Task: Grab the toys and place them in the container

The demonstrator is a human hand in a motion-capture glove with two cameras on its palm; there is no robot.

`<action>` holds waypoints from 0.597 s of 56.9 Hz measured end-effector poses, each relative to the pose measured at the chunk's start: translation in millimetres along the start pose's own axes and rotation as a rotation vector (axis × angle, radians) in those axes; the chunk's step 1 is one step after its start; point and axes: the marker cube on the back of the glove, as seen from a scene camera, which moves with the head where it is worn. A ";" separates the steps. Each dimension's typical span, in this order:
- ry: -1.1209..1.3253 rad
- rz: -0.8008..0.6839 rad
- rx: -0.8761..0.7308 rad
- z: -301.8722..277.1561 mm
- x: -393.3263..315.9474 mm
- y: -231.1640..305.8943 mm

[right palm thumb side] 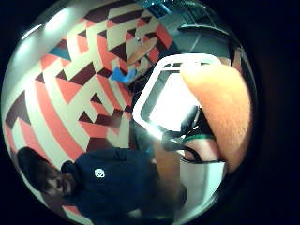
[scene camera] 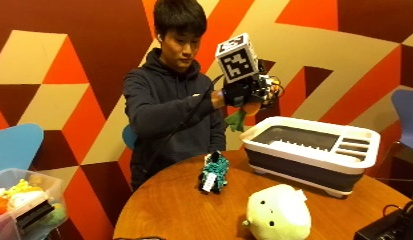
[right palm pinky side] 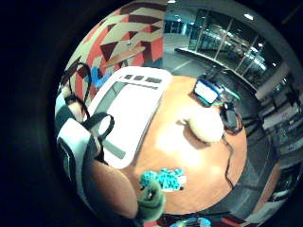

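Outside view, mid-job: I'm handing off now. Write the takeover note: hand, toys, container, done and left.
Gloved right hand: raised beside the white-rimmed container, gripping an orange plush toy with green leaves.
Container: on the round table; no toy visible inside it.
Teal toy: on the table in front of the person.
Pale green plush: on the table, near edge.
Done: one toy lifted.
Left: drop the held toy in, then the other two.
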 end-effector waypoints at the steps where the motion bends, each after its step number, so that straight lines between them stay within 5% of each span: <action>1: 0.014 -0.023 0.006 7.0 -6.8 -1.6; 16: 0.052 -0.100 -0.278 50.9 -23.7 -2.6; 34: 0.246 -0.008 -0.478 5.5 44.2 101.1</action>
